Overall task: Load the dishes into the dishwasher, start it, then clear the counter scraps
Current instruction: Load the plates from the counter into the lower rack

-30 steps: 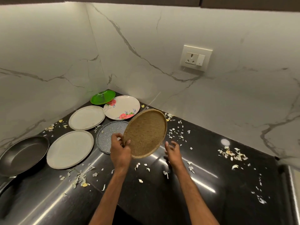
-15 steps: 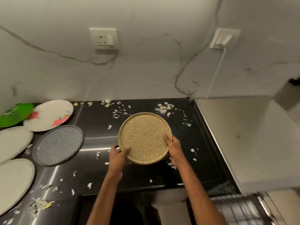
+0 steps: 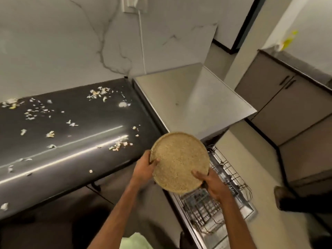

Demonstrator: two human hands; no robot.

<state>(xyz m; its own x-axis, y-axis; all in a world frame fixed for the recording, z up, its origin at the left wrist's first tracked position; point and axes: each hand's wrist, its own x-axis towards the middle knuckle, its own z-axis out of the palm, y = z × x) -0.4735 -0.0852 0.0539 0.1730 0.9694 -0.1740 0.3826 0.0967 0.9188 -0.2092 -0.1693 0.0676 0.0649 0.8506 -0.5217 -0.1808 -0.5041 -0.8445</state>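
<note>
Speckled tan plate (image 3: 179,162) held in both hands, left hand (image 3: 144,169) gripping its left rim, right hand (image 3: 212,184) gripping the near-right rim. It sits above the pulled-out dishwasher rack (image 3: 226,178), right of the scrap-strewn black counter (image 3: 62,141).

Plate (image 3: 179,162) hides rack (image 3: 229,168) upper part; fingers of left hand (image 3: 143,169), right hand (image 3: 214,186) behind plate. Counter (image 3: 71,151) cut at left edge. Scraps (image 3: 120,145) blurred, kind unclear.

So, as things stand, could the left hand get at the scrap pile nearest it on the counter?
Probably, once freed: the left hand grips the rim of the speckled plate, shared with the right hand. The scrap pile lies close on the counter, nothing between.
</note>
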